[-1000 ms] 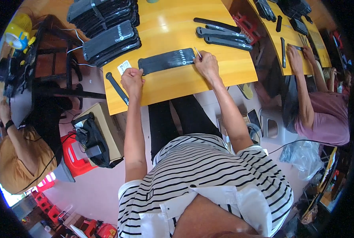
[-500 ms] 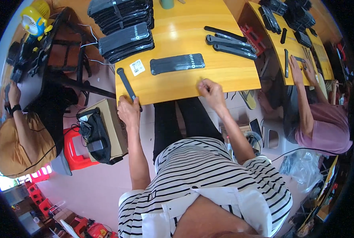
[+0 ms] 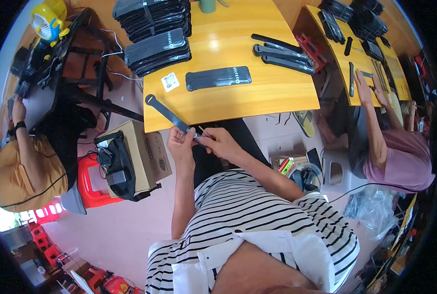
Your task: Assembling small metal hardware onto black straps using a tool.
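A black strap [image 3: 165, 112] with a slotted, rounded end slants over the front left edge of the yellow table [image 3: 272, 105]. My left hand [image 3: 181, 149] pinches its near end just off the edge. Close against it, my right hand [image 3: 224, 145] is closed on a thin, pale, stick-like thing [image 3: 201, 130] whose kind I cannot make out. Fingers partly hide the strap's near end. Farther in on the table lies a flat row of black straps [image 3: 218, 79] side by side. A white printed label [image 3: 170, 82] sits to its left.
Tall bundled stacks of black straps [image 3: 157, 51] stand at the back left, beside a green cup [image 3: 207, 6]. Several loose straps [image 3: 284, 55] lie at the right. A cardboard box [image 3: 152, 152] stands below left. Co-workers sit at both sides, one in a pink shirt [image 3: 399, 157].
The strap has turned and come toward me in my left hand, which moved right. My right hand has moved left and down to meet it at the strap's near end.
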A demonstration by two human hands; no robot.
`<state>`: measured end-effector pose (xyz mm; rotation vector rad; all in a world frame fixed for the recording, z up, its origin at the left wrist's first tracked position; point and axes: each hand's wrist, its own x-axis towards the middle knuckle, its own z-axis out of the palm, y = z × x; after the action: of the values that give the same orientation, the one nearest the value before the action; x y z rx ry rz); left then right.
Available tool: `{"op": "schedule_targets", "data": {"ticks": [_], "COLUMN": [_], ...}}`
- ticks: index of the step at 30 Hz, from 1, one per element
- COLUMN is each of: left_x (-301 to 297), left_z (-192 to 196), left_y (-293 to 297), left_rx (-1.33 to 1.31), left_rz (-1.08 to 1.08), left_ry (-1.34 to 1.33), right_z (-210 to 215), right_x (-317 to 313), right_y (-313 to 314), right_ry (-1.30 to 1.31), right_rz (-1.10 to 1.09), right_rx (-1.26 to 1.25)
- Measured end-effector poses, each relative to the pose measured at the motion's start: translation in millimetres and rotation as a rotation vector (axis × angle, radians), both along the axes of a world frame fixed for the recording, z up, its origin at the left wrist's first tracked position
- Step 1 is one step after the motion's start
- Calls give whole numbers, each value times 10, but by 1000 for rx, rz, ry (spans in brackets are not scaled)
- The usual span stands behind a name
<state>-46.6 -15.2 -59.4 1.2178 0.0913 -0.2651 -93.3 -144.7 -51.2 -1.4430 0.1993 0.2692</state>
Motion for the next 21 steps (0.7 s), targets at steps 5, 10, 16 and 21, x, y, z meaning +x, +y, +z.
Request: {"op": "schedule_targets", "data": {"ticks": [5,10,16,21], "left_x": [-15,3,20,-5], "left_z": [261,291,445,478], "left_y": [40,0,48,20], "left_rx": [-182,-307,-284,-281], "left_rz": [-337,-280,-149,-138], "left_ry": [109,116,78,59], "right_z": [112,397,566,623], "right_x": [0,-28,-172,-207], "right_y": [-269,-278,-257,-150], "right_ry": [267,70,-180,-333], "right_rz": [41,-40,-114,-33], "right_rx": [697,323,-50,-291]}}
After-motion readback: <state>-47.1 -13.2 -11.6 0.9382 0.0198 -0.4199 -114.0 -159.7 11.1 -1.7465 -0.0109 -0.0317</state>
